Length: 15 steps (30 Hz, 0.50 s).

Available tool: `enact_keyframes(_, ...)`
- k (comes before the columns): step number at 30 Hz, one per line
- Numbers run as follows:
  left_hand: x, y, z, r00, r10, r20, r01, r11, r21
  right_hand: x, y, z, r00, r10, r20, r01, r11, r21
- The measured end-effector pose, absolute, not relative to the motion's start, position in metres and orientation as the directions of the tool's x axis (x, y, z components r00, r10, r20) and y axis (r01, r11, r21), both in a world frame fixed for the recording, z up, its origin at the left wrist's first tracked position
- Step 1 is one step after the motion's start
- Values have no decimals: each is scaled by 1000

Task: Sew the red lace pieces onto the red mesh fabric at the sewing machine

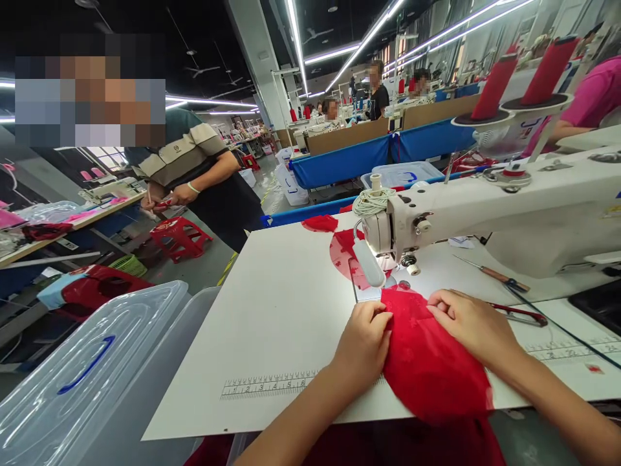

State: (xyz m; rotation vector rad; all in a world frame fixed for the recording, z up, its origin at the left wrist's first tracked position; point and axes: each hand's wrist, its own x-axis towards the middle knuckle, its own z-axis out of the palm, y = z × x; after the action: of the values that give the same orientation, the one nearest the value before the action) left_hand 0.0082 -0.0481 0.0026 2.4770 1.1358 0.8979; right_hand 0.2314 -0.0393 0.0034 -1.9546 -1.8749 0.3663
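A piece of red fabric (427, 362) lies on the white sewing table (281, 310) and hangs over its near edge. My left hand (363, 343) curls its fingers on the fabric's left edge. My right hand (468, 320) presses flat on the fabric's upper right part, fingers pointing left toward the needle. The white sewing machine (485, 213) stands just behind, its needle area (405, 275) lit and close to the fabric's far edge. More red fabric (347, 252) lies past the needle.
A clear plastic bin with a blue handle (92, 369) sits at my left. A screwdriver (495, 275) and red snips (519, 314) lie right of the machine head. A person in a striped shirt (204, 175) stands at the left by a red stool (179, 236). Other workers sit far back.
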Motion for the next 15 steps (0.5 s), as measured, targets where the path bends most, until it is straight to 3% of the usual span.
enact_keyframes(3, 20, -41, 17, 550, 769, 324, 492, -612, 619, 230, -43, -2, 75, 981, 177, 885, 16, -465)
enact_keyframes(7, 34, -25, 20, 494, 869, -13, 379, -202, 903, 233, -44, -4, 82, 972, 222, 873, 37, -487)
enact_keyframes(9, 37, -19, 16, 454, 884, -117, 331, -46, 943, 236, -43, -3, 51, 980, 194, 867, 53, -496)
enact_keyframes(12, 38, -16, 10, 441, 890, -119, 294, -17, 956, 236, -43, -1, 4, 983, 186, 875, 87, -477)
enact_keyframes(15, 36, -20, 8, 424, 899, -114, 278, -9, 960, 232, -45, 0, -1, 952, 305, 901, 134, -413)
